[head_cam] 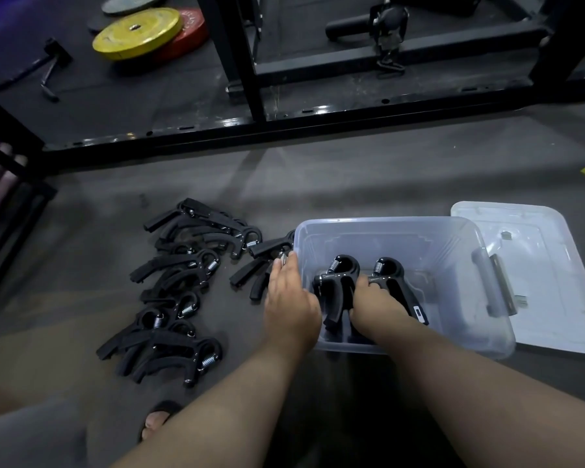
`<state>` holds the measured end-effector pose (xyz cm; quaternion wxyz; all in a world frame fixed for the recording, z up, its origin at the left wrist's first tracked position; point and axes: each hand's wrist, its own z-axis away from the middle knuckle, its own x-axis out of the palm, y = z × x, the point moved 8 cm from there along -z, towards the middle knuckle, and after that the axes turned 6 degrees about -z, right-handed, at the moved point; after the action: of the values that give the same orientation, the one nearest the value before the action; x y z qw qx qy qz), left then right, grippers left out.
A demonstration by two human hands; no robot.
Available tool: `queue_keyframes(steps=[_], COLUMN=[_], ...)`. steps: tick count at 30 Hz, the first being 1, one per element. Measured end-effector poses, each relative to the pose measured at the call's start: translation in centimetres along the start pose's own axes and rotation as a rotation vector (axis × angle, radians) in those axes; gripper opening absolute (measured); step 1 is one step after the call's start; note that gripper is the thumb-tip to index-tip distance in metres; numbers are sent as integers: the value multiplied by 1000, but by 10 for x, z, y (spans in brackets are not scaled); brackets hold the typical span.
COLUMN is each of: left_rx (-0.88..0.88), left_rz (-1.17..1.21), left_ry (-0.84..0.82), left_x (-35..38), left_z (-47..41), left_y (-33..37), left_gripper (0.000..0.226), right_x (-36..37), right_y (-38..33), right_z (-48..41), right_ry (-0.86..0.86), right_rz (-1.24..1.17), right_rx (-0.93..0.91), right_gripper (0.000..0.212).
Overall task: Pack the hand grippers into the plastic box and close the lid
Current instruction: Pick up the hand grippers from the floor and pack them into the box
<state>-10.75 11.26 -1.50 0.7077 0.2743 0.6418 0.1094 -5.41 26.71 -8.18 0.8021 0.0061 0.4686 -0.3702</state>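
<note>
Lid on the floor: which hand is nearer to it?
Right. The right hand is inside the plastic box, gripping a hand gripper, with the lid beyond the box's right wall. The left hand is outside the box's left wall, farther from the lid.

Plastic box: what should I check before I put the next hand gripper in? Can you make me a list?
1. Plastic box is open on top: ok.
2. Lid lies flat on the floor to the right of the box, out of the way: ok.
3. Room left inside: ok. Only two hand grippers stand in it, and the right part of the bottom is bare.
4. Next hand gripper is within reach: ok. It lies by the box's left wall, at the left hand's fingertips.
5. Right hand is free of the two inside: cannot tell, its fingers are hidden.
6. Everything packed: not ok. A pile of hand grippers waits on the floor.
</note>
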Motion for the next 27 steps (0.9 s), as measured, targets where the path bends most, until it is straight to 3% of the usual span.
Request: queue_keyframes(steps=[27], left_rx=[19], left_rz=[15], left_ry=[8], left_x=[-3], left_z=[2], left_y=[4], left_gripper=[71], right_x=[-3], right_y=[0], right_z=[-5], right_ry=[36], right_rz=[-40], right_rx=[-17], right_gripper=[48])
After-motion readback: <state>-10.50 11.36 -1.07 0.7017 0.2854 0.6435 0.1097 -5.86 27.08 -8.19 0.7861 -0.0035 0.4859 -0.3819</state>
